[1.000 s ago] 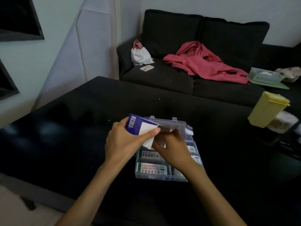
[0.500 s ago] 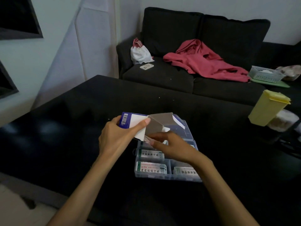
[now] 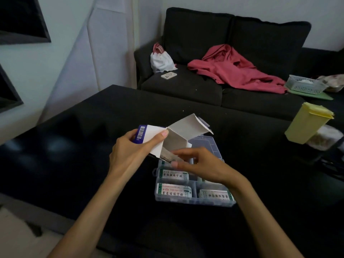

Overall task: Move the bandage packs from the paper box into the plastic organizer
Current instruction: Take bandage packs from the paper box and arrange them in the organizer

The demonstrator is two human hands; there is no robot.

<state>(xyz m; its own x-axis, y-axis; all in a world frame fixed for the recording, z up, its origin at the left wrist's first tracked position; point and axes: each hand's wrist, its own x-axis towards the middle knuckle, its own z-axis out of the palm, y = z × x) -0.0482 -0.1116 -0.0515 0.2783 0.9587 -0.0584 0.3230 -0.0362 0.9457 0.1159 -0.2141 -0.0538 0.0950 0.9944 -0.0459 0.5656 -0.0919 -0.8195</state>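
My left hand [image 3: 130, 153] grips the blue and white paper box [image 3: 156, 138], held tilted above the black table with its end flap [image 3: 188, 125] folded open and up. From the box's open mouth a stack of bandage packs [image 3: 168, 156] sticks out, and my right hand [image 3: 197, 164] pinches that stack between thumb and fingers. Below both hands lies the clear plastic organizer [image 3: 193, 200], lid swung back. Packs with green and white labels fill its near-left compartment [image 3: 175, 190], another lies near-right [image 3: 216, 195], and one sits behind on the left [image 3: 174, 175].
A yellow lidded container [image 3: 307, 125] stands at the table's right side beside a clear jar [image 3: 324, 140]. Behind the table is a dark sofa with a red garment [image 3: 234, 69], a white bag [image 3: 162, 59], a phone [image 3: 168, 75] and a white basket [image 3: 305, 84].
The box's flap has swung fully open and upward. My right hand has moved from the flap to the box mouth and taken hold of the pack stack, which now sticks out.
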